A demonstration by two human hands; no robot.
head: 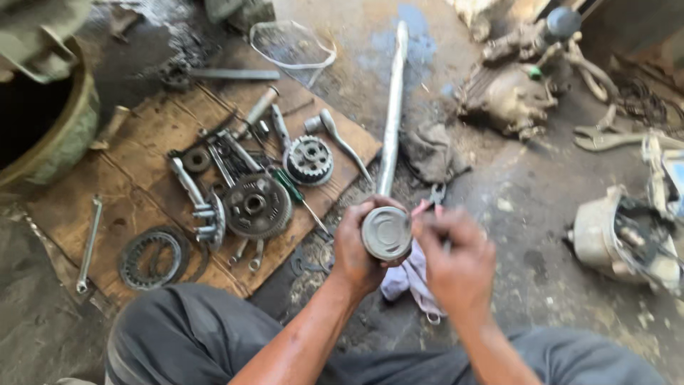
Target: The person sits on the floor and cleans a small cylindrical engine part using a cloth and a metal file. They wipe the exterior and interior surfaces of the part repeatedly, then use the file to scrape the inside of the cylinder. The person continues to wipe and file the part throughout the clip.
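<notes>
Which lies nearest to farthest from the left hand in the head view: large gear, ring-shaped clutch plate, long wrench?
From the left hand:
1. Large gear, on the board, just left.
2. Ring-shaped clutch plate, farther left, board's near edge.
3. Long wrench, far left.

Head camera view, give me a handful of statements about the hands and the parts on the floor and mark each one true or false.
1. The left hand grips a round grey metal part. True.
2. The right hand is resting flat on the floor. False: it is raised at the round metal part's edge, beside the left hand.
3. Gears lie on a sheet of cardboard left of the hands. True: a large gear and a smaller gear rest there.
4. The long metal rod lies on the cardboard. False: it lies on the bare floor beside it.
5. A pale rag hangs under the hands. True.
</notes>
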